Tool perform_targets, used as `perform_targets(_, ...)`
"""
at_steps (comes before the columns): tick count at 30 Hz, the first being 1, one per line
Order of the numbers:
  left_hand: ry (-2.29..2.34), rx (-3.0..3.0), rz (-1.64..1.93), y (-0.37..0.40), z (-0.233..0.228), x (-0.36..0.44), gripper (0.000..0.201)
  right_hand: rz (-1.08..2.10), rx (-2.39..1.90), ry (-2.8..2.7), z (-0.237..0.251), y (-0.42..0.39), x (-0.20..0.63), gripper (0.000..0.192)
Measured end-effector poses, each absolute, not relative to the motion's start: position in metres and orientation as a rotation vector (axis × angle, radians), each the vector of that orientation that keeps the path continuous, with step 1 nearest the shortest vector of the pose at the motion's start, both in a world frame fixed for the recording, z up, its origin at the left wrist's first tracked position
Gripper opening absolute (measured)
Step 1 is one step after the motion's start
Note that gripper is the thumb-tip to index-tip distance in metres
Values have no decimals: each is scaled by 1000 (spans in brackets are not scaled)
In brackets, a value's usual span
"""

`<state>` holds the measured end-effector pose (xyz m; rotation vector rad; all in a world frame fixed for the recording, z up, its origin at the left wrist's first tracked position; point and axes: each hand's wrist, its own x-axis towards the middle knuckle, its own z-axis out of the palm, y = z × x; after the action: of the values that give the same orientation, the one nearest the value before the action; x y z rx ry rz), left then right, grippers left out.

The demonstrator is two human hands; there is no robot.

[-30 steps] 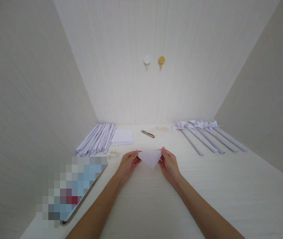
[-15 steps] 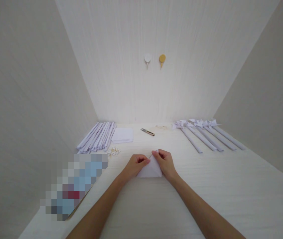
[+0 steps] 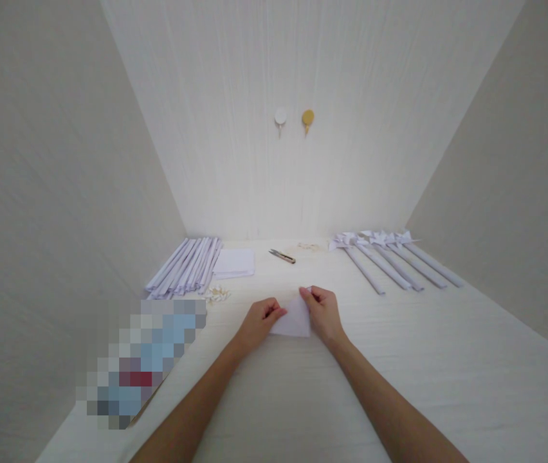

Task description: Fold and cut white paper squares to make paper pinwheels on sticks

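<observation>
A small sheet of white paper (image 3: pixel 294 319) is held between my two hands above the middle of the table. My left hand (image 3: pixel 260 321) pinches its left side between thumb and curled fingers. At the upper right corner, my right hand (image 3: pixel 323 314) grips the paper with thumb and fingers closed. Beyond the hands lies a pair of thread snips (image 3: pixel 282 256). A stack of white paper squares (image 3: pixel 234 263) sits to the left of the snips.
Rolled paper sticks (image 3: pixel 186 267) are piled at the left. Several paper pinwheels on sticks (image 3: pixel 390 260) lie at the right. Small pale pieces (image 3: pixel 218 294) are heaped near a pixelated object (image 3: pixel 153 360). Two hooks, white (image 3: pixel 280 117) and yellow (image 3: pixel 307 118), are on the back wall.
My hands have moved slightly apart, with the right one shifting a little away from the left. More of the paper shows flat between them. The view has shifted slightly.
</observation>
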<state>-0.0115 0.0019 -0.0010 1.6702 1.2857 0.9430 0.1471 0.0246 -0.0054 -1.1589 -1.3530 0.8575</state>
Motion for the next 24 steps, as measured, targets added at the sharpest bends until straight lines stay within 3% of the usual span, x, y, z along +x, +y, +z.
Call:
perform_targets(10,1334,1672,955,0,3,-11,27,828,-1098,-1029,-13,38,162,44)
perform_targets(14,1361,1597,988,-1,3,-18,25,658,-1081,-758,-2,38,179,47)
perform_targets(24,871,972,1039,-9,15,-8,48,912,-907,-1198,11,15,143,19)
